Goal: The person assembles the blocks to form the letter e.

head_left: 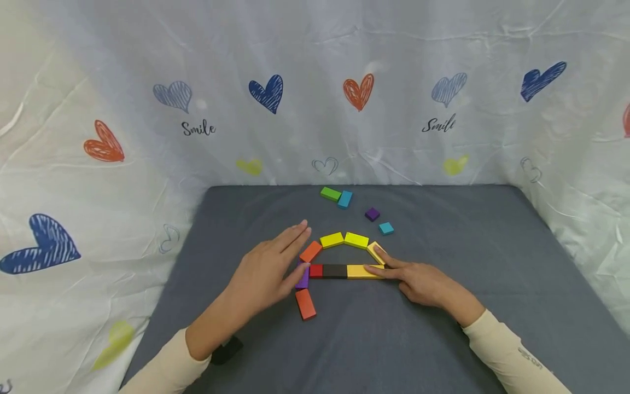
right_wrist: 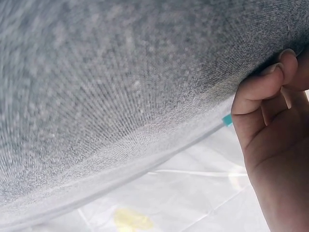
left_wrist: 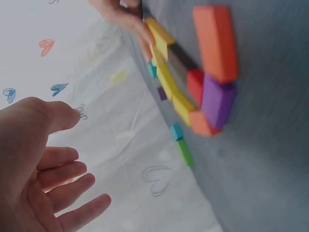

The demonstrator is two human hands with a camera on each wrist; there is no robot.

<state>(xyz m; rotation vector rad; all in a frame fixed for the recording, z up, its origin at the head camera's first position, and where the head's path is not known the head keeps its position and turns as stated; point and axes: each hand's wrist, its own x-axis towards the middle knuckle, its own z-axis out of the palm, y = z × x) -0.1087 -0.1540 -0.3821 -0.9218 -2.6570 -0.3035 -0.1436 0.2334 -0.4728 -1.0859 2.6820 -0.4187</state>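
Note:
Several coloured blocks form a half-ring on the grey cloth. Its curved side has two yellow blocks (head_left: 332, 239), a pale yellow block (head_left: 376, 250) and an orange block (head_left: 311, 251). A straight row runs below: a red block (head_left: 316, 271), a black block (head_left: 334, 271) and a long yellow block (head_left: 361, 272). A purple block (left_wrist: 217, 100) stands at the left end, with another orange block (head_left: 306, 305) below it. My right hand (head_left: 420, 282) touches the pale yellow block and the row's yellow block with extended digits, its other fingers bent. My left hand (head_left: 266, 271) hovers beside the purple block, fingers extended, holding nothing.
Toward the back lie a green block (head_left: 330, 193), a blue block (head_left: 345, 200), a small dark purple block (head_left: 372, 214) and a small teal block (head_left: 386, 228). Behind the cloth-covered table (head_left: 443, 213) hangs a white curtain (head_left: 305, 44) printed with hearts.

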